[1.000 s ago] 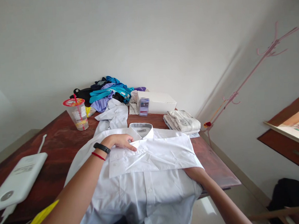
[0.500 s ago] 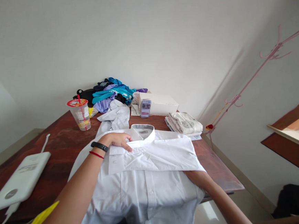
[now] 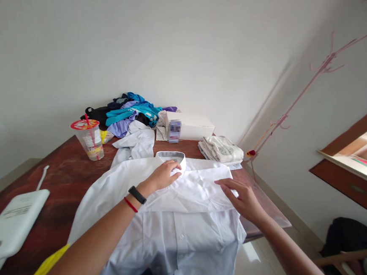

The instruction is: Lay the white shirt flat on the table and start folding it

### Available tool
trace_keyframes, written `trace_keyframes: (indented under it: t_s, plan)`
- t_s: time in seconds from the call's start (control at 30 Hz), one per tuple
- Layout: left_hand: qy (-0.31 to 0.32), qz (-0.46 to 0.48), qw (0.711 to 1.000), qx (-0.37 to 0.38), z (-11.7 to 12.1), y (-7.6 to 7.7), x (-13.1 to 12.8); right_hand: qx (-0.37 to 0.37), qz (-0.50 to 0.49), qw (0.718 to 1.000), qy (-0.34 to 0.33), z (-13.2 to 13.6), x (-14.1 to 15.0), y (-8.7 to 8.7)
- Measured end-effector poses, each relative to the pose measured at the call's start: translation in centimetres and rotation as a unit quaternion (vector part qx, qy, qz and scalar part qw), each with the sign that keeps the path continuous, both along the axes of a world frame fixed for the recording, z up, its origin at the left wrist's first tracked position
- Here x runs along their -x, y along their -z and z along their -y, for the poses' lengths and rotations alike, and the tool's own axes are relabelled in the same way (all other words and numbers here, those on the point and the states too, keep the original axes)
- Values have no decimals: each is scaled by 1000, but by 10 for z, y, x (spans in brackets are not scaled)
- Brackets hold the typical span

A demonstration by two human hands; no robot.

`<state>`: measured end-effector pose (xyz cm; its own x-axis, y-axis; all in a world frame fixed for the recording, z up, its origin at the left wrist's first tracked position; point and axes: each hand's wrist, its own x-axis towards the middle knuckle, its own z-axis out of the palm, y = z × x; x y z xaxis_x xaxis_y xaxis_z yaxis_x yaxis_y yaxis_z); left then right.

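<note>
A white button-up shirt (image 3: 160, 228) lies spread on the table, collar away from me, its lower part hanging over the near edge. One sleeve (image 3: 188, 196) is folded across the chest. Just below the collar, my left hand (image 3: 164, 176) rests on the folded sleeve, fingers slightly curved, thumb apart from them. On the right, my right hand (image 3: 244, 198) is at the sleeve's folded outer end, fingers apart and fingertips at the cloth. Neither hand grips the fabric visibly.
The dark red table (image 3: 59, 177) holds a drink cup (image 3: 90, 140) with a straw, a white power bank (image 3: 18, 222), a heap of clothes (image 3: 133, 114), a white box (image 3: 192, 126) and folded clothes (image 3: 221, 149). A pink coat rack (image 3: 303, 90) stands right.
My right hand has come out from under the folded sleeve to above its outer end. My left hand has let go of the cuff end and moved right along the sleeve.
</note>
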<state>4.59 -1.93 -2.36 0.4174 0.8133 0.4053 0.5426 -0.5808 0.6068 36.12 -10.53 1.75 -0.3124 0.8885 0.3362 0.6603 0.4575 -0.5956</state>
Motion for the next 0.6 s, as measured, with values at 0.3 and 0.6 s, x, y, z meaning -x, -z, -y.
trace_keyframes:
  t_s: [0.3,0.6]
  plan:
    - [61,-170,983,-39,4,21,-4,26,216,974,63,-88,-19,94]
    - [73,-152,986,-11,1,24,-2,58,275,958,61,-87,-25,103]
